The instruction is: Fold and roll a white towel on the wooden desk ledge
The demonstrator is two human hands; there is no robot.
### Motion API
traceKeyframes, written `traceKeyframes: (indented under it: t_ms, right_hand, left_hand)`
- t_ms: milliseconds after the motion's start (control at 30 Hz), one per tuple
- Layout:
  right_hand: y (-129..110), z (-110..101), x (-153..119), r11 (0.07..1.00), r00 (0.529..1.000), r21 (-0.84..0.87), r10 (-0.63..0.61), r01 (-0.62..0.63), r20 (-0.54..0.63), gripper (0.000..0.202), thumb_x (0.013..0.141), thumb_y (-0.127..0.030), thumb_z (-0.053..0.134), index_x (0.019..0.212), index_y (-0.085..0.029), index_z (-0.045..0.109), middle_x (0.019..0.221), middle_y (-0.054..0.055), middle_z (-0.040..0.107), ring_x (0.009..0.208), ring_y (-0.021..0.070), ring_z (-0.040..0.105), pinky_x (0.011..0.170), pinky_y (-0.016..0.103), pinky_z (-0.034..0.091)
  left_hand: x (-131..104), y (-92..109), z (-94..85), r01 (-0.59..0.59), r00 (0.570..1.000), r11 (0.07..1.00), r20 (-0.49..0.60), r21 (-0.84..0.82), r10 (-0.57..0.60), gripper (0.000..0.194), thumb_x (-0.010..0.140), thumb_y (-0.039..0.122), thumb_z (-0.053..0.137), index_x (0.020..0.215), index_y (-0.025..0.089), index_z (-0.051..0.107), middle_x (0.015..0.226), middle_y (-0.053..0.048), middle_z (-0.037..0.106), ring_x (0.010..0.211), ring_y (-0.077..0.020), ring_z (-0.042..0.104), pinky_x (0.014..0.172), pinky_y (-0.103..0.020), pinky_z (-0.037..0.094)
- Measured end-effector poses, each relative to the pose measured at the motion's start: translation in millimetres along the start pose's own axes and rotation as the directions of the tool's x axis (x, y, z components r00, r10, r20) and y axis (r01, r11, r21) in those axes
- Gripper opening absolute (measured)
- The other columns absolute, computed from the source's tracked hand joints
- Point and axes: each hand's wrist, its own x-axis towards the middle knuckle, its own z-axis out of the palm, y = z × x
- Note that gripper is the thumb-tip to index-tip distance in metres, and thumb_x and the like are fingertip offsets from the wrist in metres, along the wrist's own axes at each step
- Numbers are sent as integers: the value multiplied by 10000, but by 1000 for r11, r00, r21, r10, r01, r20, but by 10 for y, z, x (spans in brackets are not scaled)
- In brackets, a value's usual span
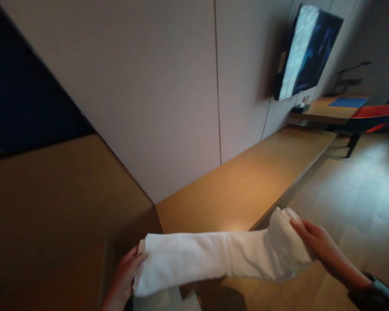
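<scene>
A long folded white towel (210, 255) stretches between my two hands in the lower part of the view. My left hand (126, 268) grips its left end, thumb on top, with a narrow beige edge showing at the fingers. On the other side my right hand (314, 237) pinches the towel's bunched right end, which is raised and rumpled. A dark watch sits on the right wrist. Below the towel a pale flat surface (165, 300) shows in part; what it belongs to is hidden.
A long wooden bench (243, 185) runs along the panelled wall (168, 95). Further off are a wall-mounted television (314, 52), a desk with a blue mat (348, 102) and an orange chair (376, 113). Wooden floor (353, 203) lies to the right, a wooden panel (45, 194) to the left.
</scene>
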Motion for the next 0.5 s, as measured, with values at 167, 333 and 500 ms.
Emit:
traceKeyframes:
  t_ms: [167, 333, 500]
  right_hand:
    - [-11, 42, 1619, 896, 988, -419, -156, 145, 8, 668, 770, -719, 352, 929, -154, 670, 782, 125, 679, 747, 275, 631, 689, 368, 465]
    - [283, 577, 2783, 802, 985, -590, -163, 95, -63, 611, 876, -477, 270, 1135, -35, 602, 1070, 281, 640, 990, 398, 611, 823, 485, 439]
    - [609, 1712, 3288, 713, 917, -589, -210, 380, 339, 527, 902, -384, 325, 1268, -76, 548, 1077, 169, 688, 915, 278, 666, 836, 392, 520]
  left_hand:
    - [677, -303, -38, 43, 986, 998, -157, -34, -48, 374, 597, 172, 618, 969, 162, 586, 651, 14, 672, 568, -173, 625, 589, -271, 493]
    - [1488, -870, 112, 103, 959, 814, -275, 571, 72, 323, 707, 149, 530, 1019, 141, 611, 842, -76, 731, 891, -241, 709, 756, -295, 532]
    - [2142, -1382, 658, 76, 987, 607, -145, 791, 66, 415, 789, 93, 467, 1185, 104, 591, 1207, -139, 675, 1189, -223, 611, 1039, -312, 440]
